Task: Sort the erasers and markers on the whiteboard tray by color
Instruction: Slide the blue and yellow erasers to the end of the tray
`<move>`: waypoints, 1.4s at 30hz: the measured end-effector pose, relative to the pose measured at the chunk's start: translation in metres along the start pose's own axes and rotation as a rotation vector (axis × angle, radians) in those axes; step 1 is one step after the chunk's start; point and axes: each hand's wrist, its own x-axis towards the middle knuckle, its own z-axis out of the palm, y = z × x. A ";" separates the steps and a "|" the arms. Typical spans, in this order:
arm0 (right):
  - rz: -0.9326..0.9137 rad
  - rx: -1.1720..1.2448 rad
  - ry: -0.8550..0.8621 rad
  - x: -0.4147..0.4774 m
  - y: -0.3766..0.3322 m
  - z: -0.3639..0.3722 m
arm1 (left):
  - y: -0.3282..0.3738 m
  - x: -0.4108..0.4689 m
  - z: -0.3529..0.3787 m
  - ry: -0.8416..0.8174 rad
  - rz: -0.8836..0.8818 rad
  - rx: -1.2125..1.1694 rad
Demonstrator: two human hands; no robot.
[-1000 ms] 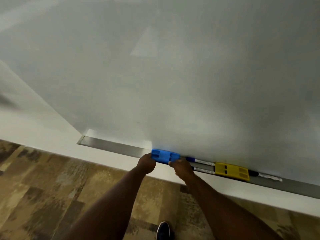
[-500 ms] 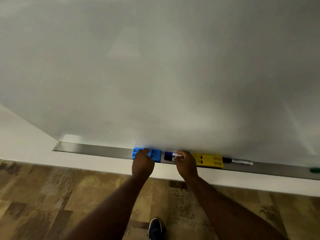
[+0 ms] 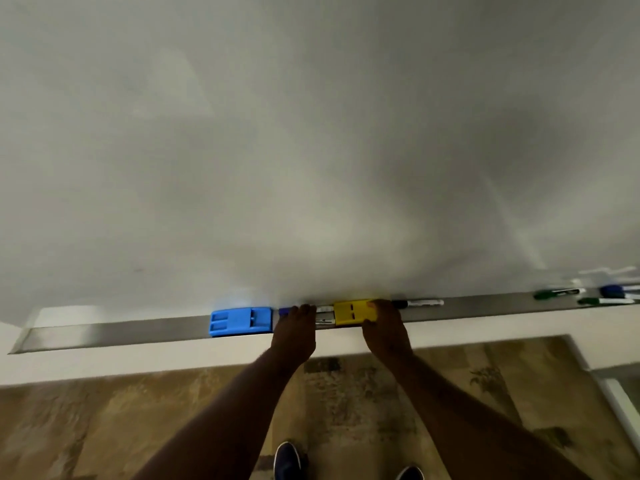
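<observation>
Gripping the yellow eraser [image 3: 352,312] at its far end, the right hand [image 3: 385,327] seemed poised to shift it; the left hand [image 3: 294,329] covered blue markers [image 3: 284,310], grasp unclear.

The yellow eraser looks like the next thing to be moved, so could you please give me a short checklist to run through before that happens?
1. Right hand on the yellow eraser: ok, it covers the eraser's right end.
2. Grip closed firmly: cannot tell, the fingers are hidden.
3. Left hand clear of the eraser: ok, it rests on the markers to its left.
4. Blue eraser parked: ok, flat on the tray, untouched.
5. Path to the right: not ok, a black marker lies just beyond.
6. Colours of the markers under the left hand: cannot tell fully.
</observation>
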 end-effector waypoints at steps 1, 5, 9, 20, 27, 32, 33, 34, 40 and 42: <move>0.018 0.006 0.007 -0.001 0.002 -0.001 | 0.001 0.002 0.002 -0.011 0.017 0.037; 0.051 0.010 0.025 -0.003 0.006 -0.002 | 0.002 0.010 0.004 -0.057 0.062 0.159; 0.012 -0.030 0.028 -0.006 0.007 -0.003 | 0.003 0.015 0.003 -0.101 0.066 0.241; -0.157 -0.165 -0.144 -0.013 -0.032 0.040 | -0.011 0.022 0.001 -0.076 0.145 0.259; -0.191 -0.178 -0.196 -0.009 -0.040 0.057 | -0.022 0.025 0.007 -0.083 0.152 0.177; -0.171 -0.218 -0.224 -0.005 -0.039 0.062 | -0.024 0.026 0.009 -0.083 0.171 0.127; -0.163 -0.226 -0.230 -0.005 -0.038 0.063 | -0.024 0.024 0.009 -0.085 0.176 0.118; -0.160 -0.229 -0.243 -0.004 -0.038 0.065 | -0.025 0.023 0.009 -0.083 0.175 0.101; -0.197 -0.415 -0.353 0.001 -0.052 0.082 | -0.036 0.018 0.010 -0.053 0.136 0.018; -0.232 -0.519 -0.320 0.003 -0.056 0.086 | -0.037 0.018 0.009 -0.046 0.151 0.011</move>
